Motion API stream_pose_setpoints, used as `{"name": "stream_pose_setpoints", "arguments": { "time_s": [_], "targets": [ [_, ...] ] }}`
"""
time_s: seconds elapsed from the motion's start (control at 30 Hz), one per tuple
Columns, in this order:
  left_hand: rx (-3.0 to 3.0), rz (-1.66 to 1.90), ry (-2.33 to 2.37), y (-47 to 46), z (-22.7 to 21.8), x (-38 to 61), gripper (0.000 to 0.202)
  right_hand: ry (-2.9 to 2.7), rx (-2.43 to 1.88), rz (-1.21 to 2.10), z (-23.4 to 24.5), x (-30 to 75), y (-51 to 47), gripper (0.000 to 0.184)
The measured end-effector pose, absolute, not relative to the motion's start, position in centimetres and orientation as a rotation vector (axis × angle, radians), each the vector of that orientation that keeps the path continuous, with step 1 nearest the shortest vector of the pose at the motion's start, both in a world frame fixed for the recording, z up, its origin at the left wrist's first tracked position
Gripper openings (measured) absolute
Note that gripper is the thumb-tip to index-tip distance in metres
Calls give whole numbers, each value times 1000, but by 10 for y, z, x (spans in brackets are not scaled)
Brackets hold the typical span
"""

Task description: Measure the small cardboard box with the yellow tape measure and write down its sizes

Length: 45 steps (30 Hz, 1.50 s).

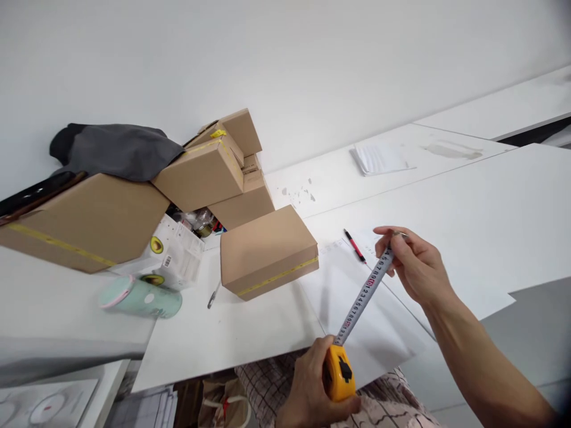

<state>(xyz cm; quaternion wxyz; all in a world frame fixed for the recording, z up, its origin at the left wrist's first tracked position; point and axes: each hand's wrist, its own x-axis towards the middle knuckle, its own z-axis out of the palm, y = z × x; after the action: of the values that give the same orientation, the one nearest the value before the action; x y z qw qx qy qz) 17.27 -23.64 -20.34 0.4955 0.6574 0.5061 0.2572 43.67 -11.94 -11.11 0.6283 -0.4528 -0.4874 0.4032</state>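
- Gripped in the left hand [307, 386], fingers clenched around it: yellow tape measure case [339, 371], low in the view, by the near edge of the white table [491, 202]
- Pinched between thumb and fingertips of the right hand [413, 261]: end of the tape blade [363, 294], extended and slanting up from the case, in the air above the white paper sheets [357, 321]
- Just beside the right hand, lying on the sheets: red pen [354, 245]
- Near, to the left of the blade: closed cardboard box [267, 249] with a yellow band
- Further left: pile of bigger cardboard boxes [200, 172], dark grey cloth [116, 148] on top, mint green bottle [140, 295] lying on its side
- Far behind, well apart: folded white paper [379, 157]
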Motion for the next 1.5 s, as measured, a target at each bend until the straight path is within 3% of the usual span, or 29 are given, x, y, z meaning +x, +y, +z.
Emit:
{"name": "stream_pose_setpoints", "arguments": {
  "time_s": [0.13, 0.27, 0.4, 0.6, 0.73, 0.83, 1.0, 1.5],
  "targets": [
    [1340, 783, 1289, -234, -198, 182, 119, -1335, -1009, 1034, -134, 424, -143, 24],
    [1338, 961, 1278, -228, -193, 184, 119, -1806, -979, 933, -163, 391, -163, 23],
    [1626, 1127, 1348, -215, -173, 162, 104, -1909, -1052, 671, -188, 379, -160, 30],
    [2489, 1531, 1556, -143, -110, 113, 58, -2134, -1194, 292, -244, 384, -137, 33],
    [2625, 1290, 1808, -89, -104, 97, 33, -2276, -1245, 112, -269, 381, -136, 39],
    [2644, 1027, 1895, -71, -113, 91, 37, -2308, -1246, 57, -271, 381, -136, 40],
    [2744, 822, 1903, -63, -123, 86, 75, -2304, -1230, 30, -269, 382, -136, 42],
    [2710, 871, 1854, 24, -131, 152, 77, -2282, -1322, 34, -274, 362, -156, 41]
  ]
}}
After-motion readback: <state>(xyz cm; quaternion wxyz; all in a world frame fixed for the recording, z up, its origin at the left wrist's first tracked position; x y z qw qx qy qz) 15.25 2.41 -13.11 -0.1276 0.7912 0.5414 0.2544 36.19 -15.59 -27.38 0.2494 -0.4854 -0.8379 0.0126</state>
